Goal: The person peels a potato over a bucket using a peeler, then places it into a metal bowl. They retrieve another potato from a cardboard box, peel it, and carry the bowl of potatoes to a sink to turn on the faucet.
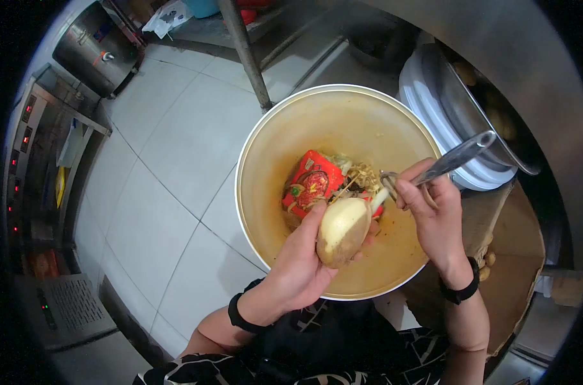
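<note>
My left hand (298,266) is closed around a potato (343,228). The potato's upper left side is bare and pale yellow, and brown skin covers the lower right. In my right hand (436,215) is a peeler (458,157), its silvery handle pointing up and to the right. The peeler's head is close to the potato's right end; a pale strip hangs there, and whether the blade touches is hard to see. Both hands are over a large round bin (256,192). Inside it lie a red printed package (314,183) and pale scraps (365,176).
White stacked lids or basins (426,96) and a metal bowl (471,96) stand right of the bin. Cardboard (510,256) with several small potatoes (487,263) lies at the lower right. A metal table leg (243,51) rises behind the bin. White floor tiles (163,154) stretch left.
</note>
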A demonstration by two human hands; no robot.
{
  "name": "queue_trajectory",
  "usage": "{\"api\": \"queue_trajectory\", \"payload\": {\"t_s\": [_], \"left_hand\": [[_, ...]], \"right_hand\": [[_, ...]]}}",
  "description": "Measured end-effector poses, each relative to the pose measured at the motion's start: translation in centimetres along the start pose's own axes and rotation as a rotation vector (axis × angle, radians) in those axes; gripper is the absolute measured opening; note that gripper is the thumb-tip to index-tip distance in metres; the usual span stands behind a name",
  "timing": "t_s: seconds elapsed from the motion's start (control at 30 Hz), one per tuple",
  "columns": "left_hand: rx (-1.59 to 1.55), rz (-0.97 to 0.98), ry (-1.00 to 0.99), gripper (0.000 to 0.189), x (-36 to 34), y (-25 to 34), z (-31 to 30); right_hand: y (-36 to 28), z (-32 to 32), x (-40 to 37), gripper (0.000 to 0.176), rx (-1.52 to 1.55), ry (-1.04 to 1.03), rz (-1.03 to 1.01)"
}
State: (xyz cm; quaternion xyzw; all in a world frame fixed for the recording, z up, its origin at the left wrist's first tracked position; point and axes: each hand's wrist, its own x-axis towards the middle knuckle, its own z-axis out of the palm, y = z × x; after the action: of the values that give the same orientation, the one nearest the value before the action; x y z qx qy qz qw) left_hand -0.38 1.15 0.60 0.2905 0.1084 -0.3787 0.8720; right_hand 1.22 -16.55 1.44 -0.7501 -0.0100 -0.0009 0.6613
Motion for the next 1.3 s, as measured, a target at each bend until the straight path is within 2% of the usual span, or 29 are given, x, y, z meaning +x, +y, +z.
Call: {"api": "queue_trajectory", "payload": {"t_s": [0.03, 0.07, 0.1, 0.17, 0.23, 0.3, 0.33, 0.37, 0.43, 0.63, 0.7, 0.77, 0.83, 0.87, 0.9, 0.97, 1.0, 1.03, 1.1, 1.17, 1.23, 1.3], "left_hand": [[-0.041, -0.007, 0.003, 0.045, 0.1, 0.2, 0.1], [-0.041, -0.009, 0.004, 0.045, 0.2, 0.1, 0.0], [-0.075, -0.004, 0.011, 0.045, 0.3, 0.0, -0.1], [-0.110, 0.002, 0.017, 0.045, 0.4, -0.1, 0.0], [-0.061, 0.015, 0.106, 0.046, 0.4, -0.2, 0.5], [-0.028, 0.020, 0.073, 0.046, 0.8, -0.4, -0.4], [0.003, 0.026, 0.043, 0.045, 0.8, -0.5, -0.6], [0.001, 0.023, 0.044, 0.045, 0.4, -0.5, -0.3], [0.095, -0.016, 0.128, 0.044, -0.2, -0.3, 0.7], [-0.018, 0.031, 0.065, 0.043, 0.1, -0.1, -0.4], [-0.031, 0.031, 0.076, 0.043, 0.2, -0.3, -0.2], [-0.040, 0.032, 0.097, 0.044, 0.2, -0.2, 0.4], [0.012, 0.034, 0.086, 0.045, 0.5, -0.3, -0.1], [0.063, 0.038, 0.074, 0.045, 0.5, -0.4, -0.2], [0.063, 0.038, 0.074, 0.045, 0.2, -0.5, 0.3], [0.018, 0.013, 0.118, 0.046, -0.4, -0.5, 1.7], [0.030, -0.009, 0.055, 0.046, -0.1, -0.4, 0.8], [0.016, -0.012, 0.068, 0.046, -0.1, -0.7, 0.0], [-0.052, 0.014, -0.012, 0.045, 0.6, -0.4, -0.9], [-0.074, -0.013, 0.055, 0.045, 0.6, -0.5, -0.4], [-0.101, 0.012, 0.088, 0.044, 0.6, -0.2, 0.1], [-0.099, 0.030, 0.086, 0.044, 0.8, -0.3, -0.1]], "right_hand": [[-0.5, 0.0, 0.1, 0.004, 0.005, 0.045, -0.057], [-1.4, 0.1, -0.4, 0.005, 0.141, 0.033, 0.032], [-1.9, 0.5, -0.9, 0.005, 0.140, 0.033, 0.036], [-2.4, 1.6, -2.1, 0.007, 0.363, -0.118, 0.065], [-1.4, 2.6, -2.7, 0.011, 0.321, -0.184, 0.019], [-1.0, 2.8, -2.9, 0.015, 0.155, -0.212, -0.080], [-1.1, 2.5, -2.3, 0.011, 0.070, -0.163, -0.166], [-0.6, 1.9, -1.5, 0.011, 0.070, -0.162, -0.163], [1.2, 0.6, -0.2, 0.006, 0.034, 0.082, 0.042], [-1.6, 1.4, -1.5, 0.004, 0.167, 0.088, -0.036], [-1.8, 2.3, -2.5, 0.006, 0.329, -0.152, -0.009], [-1.5, 3.0, -2.7, 0.008, 0.369, -0.185, -0.028], [-1.5, 2.8, -2.3, 0.008, 0.325, -0.142, 0.077], [-1.3, 2.4, -1.9, 0.007, 0.238, -0.027, 0.089], [-0.4, 1.8, -1.5, 0.007, 0.238, -0.026, 0.089], [1.4, 0.7, -0.5, 0.005, 0.300, 0.117, 0.089], [0.1, 0.8, -0.6, 0.004, 0.259, 0.182, 0.069], [-0.3, 0.8, -1.0, 0.004, 0.258, 0.173, 0.086], [-1.0, 0.8, -0.8, 0.003, 0.296, 0.065, -0.038], [-1.4, 1.6, -1.9, 0.004, 0.348, 0.004, 0.050], [-1.2, 2.8, -2.5, 0.007, 0.356, -0.202, -0.021], [-0.8, 3.1, -2.6, 0.009, 0.379, -0.214, -0.019]]}}
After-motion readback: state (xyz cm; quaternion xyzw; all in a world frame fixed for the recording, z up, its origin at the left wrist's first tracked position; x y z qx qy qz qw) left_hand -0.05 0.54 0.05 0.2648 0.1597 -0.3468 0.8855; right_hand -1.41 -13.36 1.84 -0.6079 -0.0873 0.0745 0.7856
